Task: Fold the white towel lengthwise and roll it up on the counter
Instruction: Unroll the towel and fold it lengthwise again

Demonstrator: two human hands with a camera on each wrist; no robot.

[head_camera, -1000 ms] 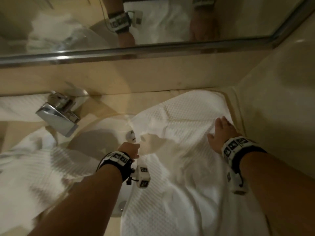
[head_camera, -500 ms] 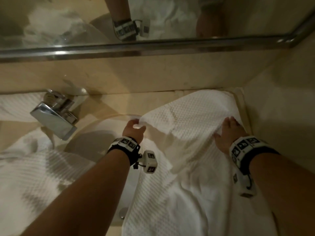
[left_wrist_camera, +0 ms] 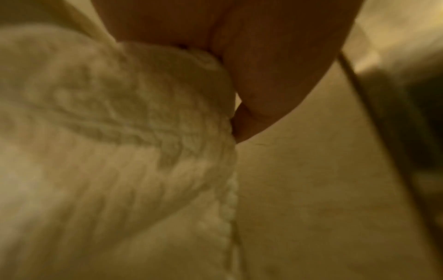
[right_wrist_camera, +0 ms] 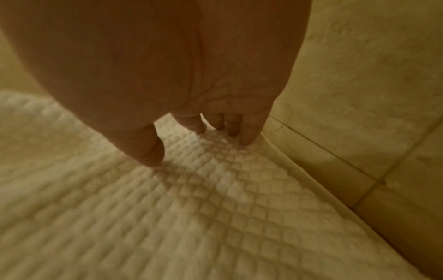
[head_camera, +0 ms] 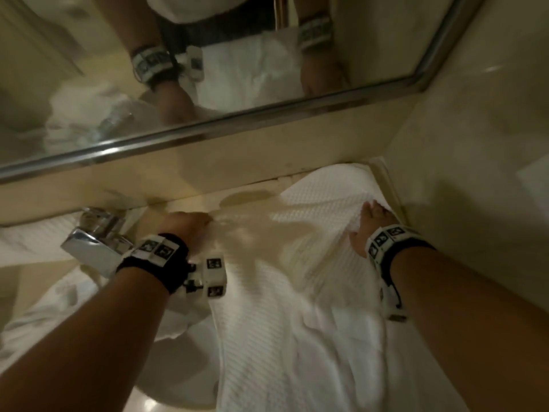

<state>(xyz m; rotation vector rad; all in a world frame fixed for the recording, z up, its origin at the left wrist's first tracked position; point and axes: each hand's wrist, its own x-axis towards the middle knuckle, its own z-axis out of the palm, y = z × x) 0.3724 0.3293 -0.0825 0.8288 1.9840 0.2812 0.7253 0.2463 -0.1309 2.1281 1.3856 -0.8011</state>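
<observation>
A white waffle-weave towel (head_camera: 297,307) lies on the beige counter (head_camera: 246,197), running from the front edge to the back right corner. My left hand (head_camera: 202,223) grips the towel's far left edge near the back wall. In the left wrist view the hand (left_wrist_camera: 233,121) pinches the towel's hem (left_wrist_camera: 230,189) just above the counter. My right hand (head_camera: 374,214) lies flat on the towel's right edge beside the side wall. In the right wrist view its straight fingers (right_wrist_camera: 249,132) press the towel (right_wrist_camera: 215,199) down.
A chrome faucet (head_camera: 95,242) stands left of my left wrist above the sink basin (head_camera: 184,367), which the towel partly covers. More white cloth (head_camera: 32,242) lies at far left. The mirror (head_camera: 89,69) and the side wall (head_camera: 475,173) close off the corner.
My left hand has carried the towel's edge from over the basin toward the back wall, spreading the towel out. My right hand has stayed on the right edge.
</observation>
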